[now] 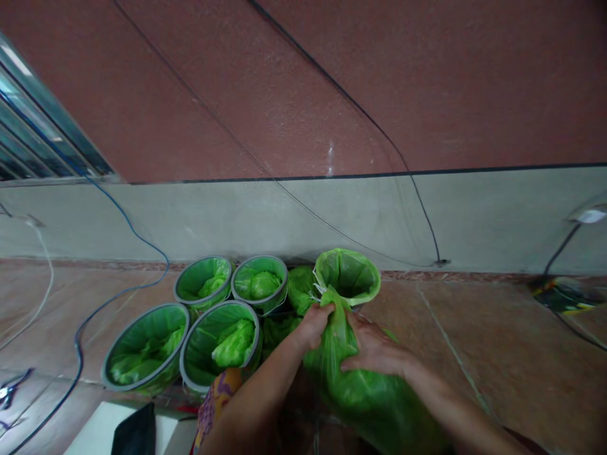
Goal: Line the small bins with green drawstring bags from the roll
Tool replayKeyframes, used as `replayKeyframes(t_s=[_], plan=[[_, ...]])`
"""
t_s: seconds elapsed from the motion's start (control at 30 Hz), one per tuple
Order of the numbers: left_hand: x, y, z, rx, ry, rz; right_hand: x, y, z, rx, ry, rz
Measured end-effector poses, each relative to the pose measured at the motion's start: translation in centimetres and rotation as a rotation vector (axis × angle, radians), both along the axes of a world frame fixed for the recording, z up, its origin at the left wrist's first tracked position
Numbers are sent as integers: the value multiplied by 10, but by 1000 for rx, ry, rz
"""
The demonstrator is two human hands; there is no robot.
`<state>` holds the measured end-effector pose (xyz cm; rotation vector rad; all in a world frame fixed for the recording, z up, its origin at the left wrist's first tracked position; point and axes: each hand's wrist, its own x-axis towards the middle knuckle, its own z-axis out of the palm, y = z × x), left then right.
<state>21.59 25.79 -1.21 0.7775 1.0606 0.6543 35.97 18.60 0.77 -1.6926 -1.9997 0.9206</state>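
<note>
Green bag (pixel 374 392): a full, soft plastic sack at the 6 o'clock edge of the view, lying between both forearms, its neck drawn up toward 12 o'clock.
Left hand (pixel 313 323): fingers curled tight around the gathered neck of the green bag, pinching the plastic into a twist.
Right hand (pixel 377 351): laid flat over the bag's shoulder just below the neck, fingers together and pressing down on the bulge.
Handling: judged light and yielding; the thin film looks slick and likely to tear if pulled at one spot, so the bunched neck is the safest place to grip, with a palm under or against the belly.
Lined bin (pixel 348 275): at 12 o'clock of the left hand, just beyond the bag's neck, its green liner folded over the rim, inside looks empty.
Grey buckets (pixel 190 316): four at 9 to 10 o'clock, each lined in green with crumpled plastic inside.
Blue cable (pixel 121 291): trails across the floor at 9 o'clock.
Wall (pixel 303 208): behind the bins.
</note>
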Motion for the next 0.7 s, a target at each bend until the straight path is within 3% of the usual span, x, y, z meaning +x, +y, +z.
replayKeyframes(t_s=[0.17, 0.33, 0.43, 0.5, 0.6, 0.7], plan=[[-4, -3, 7, 2, -37, -74, -25, -7, -20, -86, -144, -3], [-27, 10, 27, 397, 124, -74, -21, 15, -23, 10, 100, -23], [-54, 25, 45, 663, 339, 167, -17, 39, -1, 56, 222, -187], [-73, 36, 52, 733, 387, 370, -18, 62, 23, 138, 165, -313], [-99, 49, 53, 693, 346, 574, -26, 106, 56, 384, -7, -383], [-120, 59, 47, 617, 290, 698, -39, 160, 59, 526, -118, -353]])
